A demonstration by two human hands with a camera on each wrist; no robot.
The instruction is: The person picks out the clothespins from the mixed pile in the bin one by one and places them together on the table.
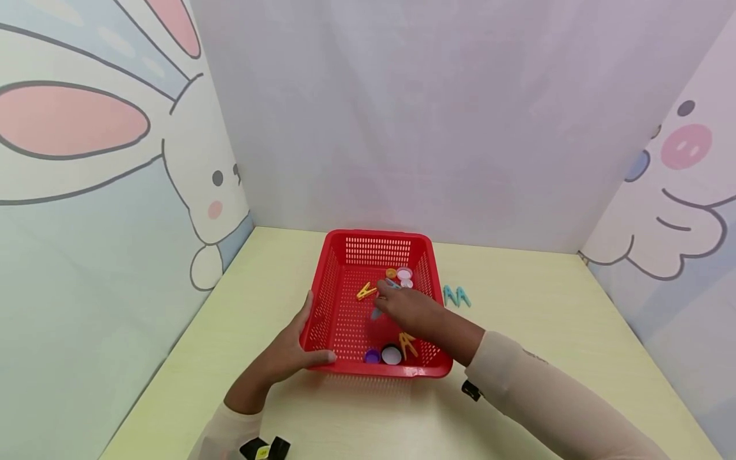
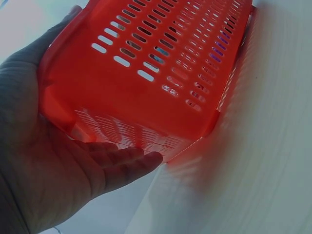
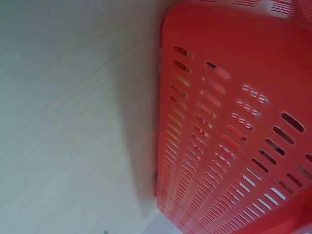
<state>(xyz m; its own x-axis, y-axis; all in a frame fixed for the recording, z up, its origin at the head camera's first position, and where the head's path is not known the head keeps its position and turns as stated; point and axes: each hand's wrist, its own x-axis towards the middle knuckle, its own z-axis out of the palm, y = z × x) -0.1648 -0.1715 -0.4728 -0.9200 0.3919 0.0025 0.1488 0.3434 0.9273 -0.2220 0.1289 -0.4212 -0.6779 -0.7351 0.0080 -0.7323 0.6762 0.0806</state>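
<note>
Left grip [image 1: 286, 351] holding one basket [image 1: 356, 368], right grip [image 1: 405, 310] inside (hold unclear), two clips [image 1: 447, 292] beside

A pale, faintly grained tabletop [image 1: 535, 345] carries it all, and there sits the red basket [image 1: 376, 368], slotted walls and all, flat on its base! Just to the basket's right, one turquoise clothespin [image 1: 449, 295], and right beside it, farther from the basket, a second turquoise clothespin [image 1: 462, 296]! In front of the basket, speckled shadow crosses the surface.
</note>
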